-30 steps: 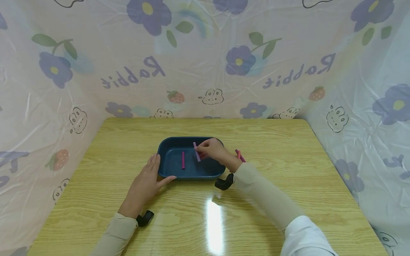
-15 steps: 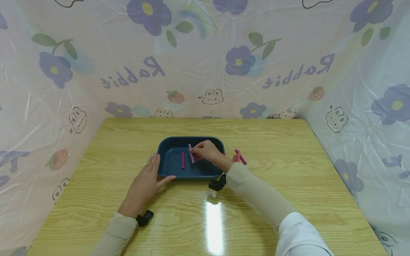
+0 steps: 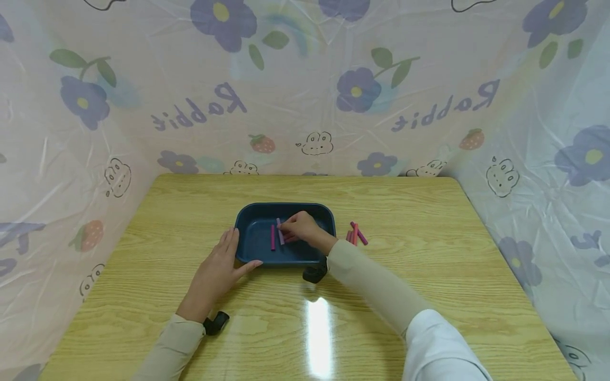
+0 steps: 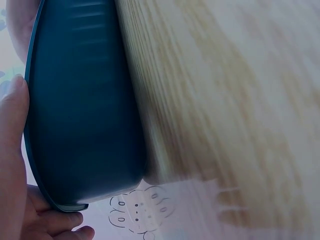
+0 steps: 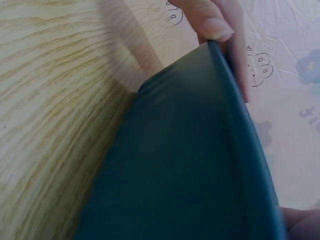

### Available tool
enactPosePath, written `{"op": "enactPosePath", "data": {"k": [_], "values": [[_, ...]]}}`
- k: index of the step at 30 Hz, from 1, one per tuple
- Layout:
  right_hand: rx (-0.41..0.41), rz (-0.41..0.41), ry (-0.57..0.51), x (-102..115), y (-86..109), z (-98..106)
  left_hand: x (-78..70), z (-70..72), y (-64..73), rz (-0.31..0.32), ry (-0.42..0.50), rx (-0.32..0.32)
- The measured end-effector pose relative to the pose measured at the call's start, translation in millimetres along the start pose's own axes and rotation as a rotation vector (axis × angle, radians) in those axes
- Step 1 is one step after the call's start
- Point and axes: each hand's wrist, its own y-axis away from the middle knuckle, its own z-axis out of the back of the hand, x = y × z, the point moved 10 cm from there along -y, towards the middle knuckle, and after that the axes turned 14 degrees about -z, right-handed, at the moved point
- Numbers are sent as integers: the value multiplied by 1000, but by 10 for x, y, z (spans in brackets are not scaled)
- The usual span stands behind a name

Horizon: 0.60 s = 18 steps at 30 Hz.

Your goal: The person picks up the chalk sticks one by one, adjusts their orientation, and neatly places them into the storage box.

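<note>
A dark blue tray (image 3: 256, 244) with rounded corners stands on the table in the head view. My left hand (image 3: 218, 270) rests against it, fingers stretched along the left side and thumb on the near rim. Inside the tray my right hand (image 3: 302, 227) pinches a thin lilac stick (image 3: 282, 239) between thumb and fingertips. A magenta stick (image 3: 273, 237) lies on the tray floor just left of it, roughly parallel. In the left wrist view the left thumb (image 4: 15, 110) touches the tray's edge. The tray wall (image 5: 175, 160) hides most of the right hand in its wrist view.
To the right of the tray several loose sticks lie together: an orange-red one (image 3: 355, 234), a dark purple one (image 3: 362, 236) and a pinkish one (image 3: 349, 236). The wooden table (image 3: 410, 211) ends at a patterned curtain (image 3: 295, 106) behind and at the sides.
My right hand has carried the lilac stick left and slightly nearer, up beside the magenta one. The loose sticks on the right have come into fuller view. My left hand has stayed put.
</note>
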Motion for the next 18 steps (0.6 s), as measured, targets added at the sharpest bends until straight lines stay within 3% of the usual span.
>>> {"op": "enactPosePath", "data": {"k": [18], "values": [[-39,-29,-9,-90,-40,-40,-16,23,-2,-6,-4,4]]}}
